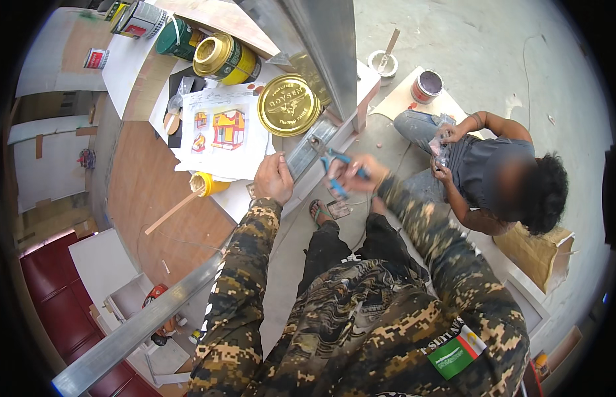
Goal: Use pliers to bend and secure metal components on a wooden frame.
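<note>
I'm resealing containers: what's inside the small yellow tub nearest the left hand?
A flat wooden stick pokes out of the yellow tub, and pale material shows at its mouth. The bottom and the contents' depth are hidden.

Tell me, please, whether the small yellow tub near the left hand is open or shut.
Open: the yellow tub has no lid; its pale inside shows beside a wooden stick.

- The head camera is looking from the wearer's own head, the left of a pair, facing steeply down.
- It is sitting close above the camouflage shirt (361,331), with the pliers (337,159) showing near mid-picture.
- Its fisheye view is spreading wide, reaching the bench (146,169) at left and a seated person (470,155) at right, and bending straight edges.
</note>
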`<control>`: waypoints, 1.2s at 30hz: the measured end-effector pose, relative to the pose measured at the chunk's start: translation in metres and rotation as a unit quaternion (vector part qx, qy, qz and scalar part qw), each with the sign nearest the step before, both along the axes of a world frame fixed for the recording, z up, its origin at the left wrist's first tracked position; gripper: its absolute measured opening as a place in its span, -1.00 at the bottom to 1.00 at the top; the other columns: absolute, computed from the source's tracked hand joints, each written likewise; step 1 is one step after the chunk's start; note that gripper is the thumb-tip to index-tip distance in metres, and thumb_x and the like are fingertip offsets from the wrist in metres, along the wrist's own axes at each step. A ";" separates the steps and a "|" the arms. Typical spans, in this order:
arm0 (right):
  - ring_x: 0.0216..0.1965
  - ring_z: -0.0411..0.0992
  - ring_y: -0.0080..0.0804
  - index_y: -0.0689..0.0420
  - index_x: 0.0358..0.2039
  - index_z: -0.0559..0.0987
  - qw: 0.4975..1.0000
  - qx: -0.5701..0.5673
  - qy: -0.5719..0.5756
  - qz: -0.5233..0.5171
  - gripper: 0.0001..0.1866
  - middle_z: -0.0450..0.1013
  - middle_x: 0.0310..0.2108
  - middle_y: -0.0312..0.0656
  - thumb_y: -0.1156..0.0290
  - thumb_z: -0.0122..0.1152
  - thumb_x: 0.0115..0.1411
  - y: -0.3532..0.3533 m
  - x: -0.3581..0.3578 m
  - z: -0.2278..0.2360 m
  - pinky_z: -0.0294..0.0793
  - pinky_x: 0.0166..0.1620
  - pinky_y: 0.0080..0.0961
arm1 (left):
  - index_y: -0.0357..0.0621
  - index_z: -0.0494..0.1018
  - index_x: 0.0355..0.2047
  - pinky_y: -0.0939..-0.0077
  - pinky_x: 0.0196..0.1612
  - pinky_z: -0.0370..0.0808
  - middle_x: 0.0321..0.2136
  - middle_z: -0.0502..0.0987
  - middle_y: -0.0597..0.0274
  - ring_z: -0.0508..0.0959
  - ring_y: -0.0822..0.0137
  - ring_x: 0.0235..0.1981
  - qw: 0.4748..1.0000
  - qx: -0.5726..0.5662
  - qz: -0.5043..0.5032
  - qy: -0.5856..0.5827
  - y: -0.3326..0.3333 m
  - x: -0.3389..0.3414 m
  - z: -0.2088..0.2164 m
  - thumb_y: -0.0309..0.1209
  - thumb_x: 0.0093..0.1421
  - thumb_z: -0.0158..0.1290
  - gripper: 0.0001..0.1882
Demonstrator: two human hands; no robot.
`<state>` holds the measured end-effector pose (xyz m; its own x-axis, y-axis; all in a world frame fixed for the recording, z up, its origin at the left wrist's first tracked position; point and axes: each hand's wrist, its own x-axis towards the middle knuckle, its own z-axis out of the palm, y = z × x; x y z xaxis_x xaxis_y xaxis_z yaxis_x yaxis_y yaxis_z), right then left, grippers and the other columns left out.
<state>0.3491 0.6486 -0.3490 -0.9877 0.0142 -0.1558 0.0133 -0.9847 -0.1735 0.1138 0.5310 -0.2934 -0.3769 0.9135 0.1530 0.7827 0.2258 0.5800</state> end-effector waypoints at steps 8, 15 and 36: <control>-0.09 0.60 0.22 0.40 -0.09 0.56 0.999 0.042 0.004 0.033 -0.56 0.50 0.01 0.30 0.42 0.17 0.01 0.021 0.005 -0.008 0.62 0.02 0.14 | -0.22 0.54 -0.17 0.08 -0.14 0.51 -0.33 0.57 -0.06 0.59 -0.12 -0.25 1.000 -0.016 0.003 0.003 -0.002 0.002 -0.002 -0.45 0.36 -0.05 -0.81; 0.01 0.54 0.07 0.28 -0.10 0.58 0.976 -0.082 -0.013 -0.199 -0.62 0.52 0.00 0.08 0.50 0.06 0.04 -0.078 -0.056 0.024 0.48 0.15 0.03 | -0.19 0.53 -0.17 0.09 -0.15 0.51 -0.33 0.57 -0.03 0.59 -0.09 -0.26 1.000 -0.003 0.003 -0.002 0.001 0.004 0.002 -0.42 0.36 -0.04 -0.82; -0.03 0.56 0.08 0.33 -0.08 0.58 0.984 -0.008 -0.039 -0.175 -0.64 0.50 0.01 0.08 0.43 0.21 0.11 -0.072 -0.050 0.023 0.50 0.12 0.04 | -0.18 0.53 -0.21 0.08 -0.21 0.50 -0.38 0.53 0.00 0.56 -0.09 -0.30 1.000 0.007 0.008 -0.004 -0.001 0.002 0.001 -0.42 0.35 -0.03 -0.85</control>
<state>0.2992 0.5766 -0.3260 -0.9078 0.3482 -0.2338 -0.3144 -0.9339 -0.1702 0.1156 0.5299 -0.2921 -0.3921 0.9055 0.1622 0.7745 0.2298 0.5893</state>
